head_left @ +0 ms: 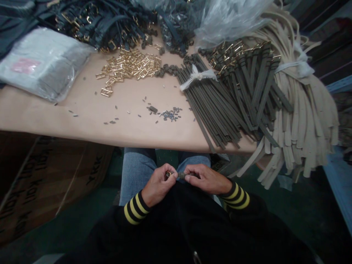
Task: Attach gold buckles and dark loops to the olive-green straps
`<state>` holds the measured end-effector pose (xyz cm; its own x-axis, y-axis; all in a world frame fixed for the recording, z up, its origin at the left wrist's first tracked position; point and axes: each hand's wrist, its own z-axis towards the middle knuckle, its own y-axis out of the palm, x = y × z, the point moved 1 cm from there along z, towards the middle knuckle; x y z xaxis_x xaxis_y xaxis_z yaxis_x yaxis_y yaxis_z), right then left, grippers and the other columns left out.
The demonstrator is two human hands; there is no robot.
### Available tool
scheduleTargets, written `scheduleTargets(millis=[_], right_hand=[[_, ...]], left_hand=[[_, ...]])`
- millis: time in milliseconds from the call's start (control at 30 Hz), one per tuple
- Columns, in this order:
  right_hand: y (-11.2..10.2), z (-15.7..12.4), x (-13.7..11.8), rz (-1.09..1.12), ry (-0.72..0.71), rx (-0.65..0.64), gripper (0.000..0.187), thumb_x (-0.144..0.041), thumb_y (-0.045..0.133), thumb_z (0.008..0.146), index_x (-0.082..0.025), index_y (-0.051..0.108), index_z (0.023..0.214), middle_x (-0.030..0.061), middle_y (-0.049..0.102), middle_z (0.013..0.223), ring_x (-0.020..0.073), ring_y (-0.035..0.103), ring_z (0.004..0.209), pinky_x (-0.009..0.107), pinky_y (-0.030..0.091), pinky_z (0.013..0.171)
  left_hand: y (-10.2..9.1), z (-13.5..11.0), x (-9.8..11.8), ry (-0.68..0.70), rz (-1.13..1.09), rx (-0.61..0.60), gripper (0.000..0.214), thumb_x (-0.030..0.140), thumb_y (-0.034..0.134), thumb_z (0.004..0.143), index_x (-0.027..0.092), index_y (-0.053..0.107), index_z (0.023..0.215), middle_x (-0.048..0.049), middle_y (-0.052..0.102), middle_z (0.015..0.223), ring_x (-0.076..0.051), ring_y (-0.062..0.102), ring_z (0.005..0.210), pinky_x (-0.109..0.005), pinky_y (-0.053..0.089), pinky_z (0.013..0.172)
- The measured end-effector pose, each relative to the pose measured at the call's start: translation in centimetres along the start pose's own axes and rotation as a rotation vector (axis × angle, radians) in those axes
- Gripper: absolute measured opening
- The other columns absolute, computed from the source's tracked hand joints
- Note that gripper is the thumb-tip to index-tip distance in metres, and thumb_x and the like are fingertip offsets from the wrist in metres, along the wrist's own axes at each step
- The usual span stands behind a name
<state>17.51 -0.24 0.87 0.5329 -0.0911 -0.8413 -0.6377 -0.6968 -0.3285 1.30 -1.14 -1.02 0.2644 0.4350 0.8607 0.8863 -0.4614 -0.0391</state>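
Both hands are in my lap, below the table's front edge. My left hand (pixel 158 184) is closed in a pinch on a small gold buckle (pixel 168 174). My right hand (pixel 205 178) pinches the end of a dark olive strap (pixel 182 175) that meets the buckle between my fingers. Black sleeves with yellow stripes cover my wrists. On the table (pixel 90 124) lie a pile of gold buckles (pixel 129 67), a tied bundle of olive straps (pixel 217 106), olive straps fitted with buckles (pixel 251 69) and small metal pins (pixel 169 114).
A wrapped grey packet (pixel 44 62) lies at the table's left. Dark buckled straps (pixel 104 22) are heaped at the back, beside a clear plastic bag (pixel 228 18). Beige straps (pixel 305 113) hang over the right edge. A cardboard box (pixel 41 183) stands on the floor at left.
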Motion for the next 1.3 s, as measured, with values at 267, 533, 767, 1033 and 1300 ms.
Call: scheduleTargets(millis=[267,533,767,1033,1300], right_hand=[[0.6,0.3,0.1,0.140,0.025,-0.057,0.018,-0.024,0.041,0.078,-0.014,0.046,0.065,-0.0039,0.042,0.052,0.0065,0.037,0.047,0.018,0.029,0.046],[0.6,0.3,-0.1,0.180,0.062,-0.015,0.021,-0.029,0.042,0.077,-0.013,0.046,0.065,-0.0051,0.036,0.052,0.0058,0.030,0.046,0.017,0.025,0.043],[0.8,0.6,-0.5,0.345,0.103,-0.149,0.017,-0.029,0.038,0.079,-0.015,0.042,0.072,-0.0034,0.048,0.052,0.0044,0.039,0.037,0.014,0.029,0.037],[1.0,1.3,-0.3,0.105,0.015,0.052,0.012,-0.020,0.045,0.072,-0.014,0.047,0.061,-0.0055,0.039,0.050,0.0048,0.034,0.045,0.015,0.024,0.040],[-8.0,1.2,-4.9,0.204,0.040,0.317,0.022,-0.034,0.038,0.080,-0.016,0.043,0.068,-0.0053,0.046,0.049,0.0033,0.035,0.035,0.014,0.028,0.034]], left_hand=[[0.1,-0.4,0.5,0.144,0.233,0.045,0.013,0.026,0.039,0.075,0.016,0.042,0.067,0.0061,0.036,0.054,-0.009,0.034,0.050,-0.021,0.029,0.049],[0.6,-0.3,-0.2,0.262,0.313,0.120,0.016,0.025,0.028,0.082,0.019,0.037,0.070,0.0057,0.034,0.056,-0.010,0.037,0.050,-0.023,0.029,0.053],[0.4,-0.2,-0.5,0.301,0.331,0.095,0.017,0.027,0.027,0.084,0.020,0.035,0.071,0.0044,0.040,0.056,-0.011,0.044,0.050,-0.023,0.033,0.052],[0.3,0.8,-1.2,0.337,0.343,0.036,0.020,0.032,0.028,0.084,0.020,0.042,0.075,0.0007,0.053,0.060,-0.012,0.053,0.052,-0.020,0.040,0.052],[-3.5,4.0,3.7,0.709,0.429,0.474,0.028,0.033,0.038,0.081,0.018,0.037,0.104,-0.0056,0.058,0.083,-0.013,0.058,0.061,-0.023,0.048,0.055]])
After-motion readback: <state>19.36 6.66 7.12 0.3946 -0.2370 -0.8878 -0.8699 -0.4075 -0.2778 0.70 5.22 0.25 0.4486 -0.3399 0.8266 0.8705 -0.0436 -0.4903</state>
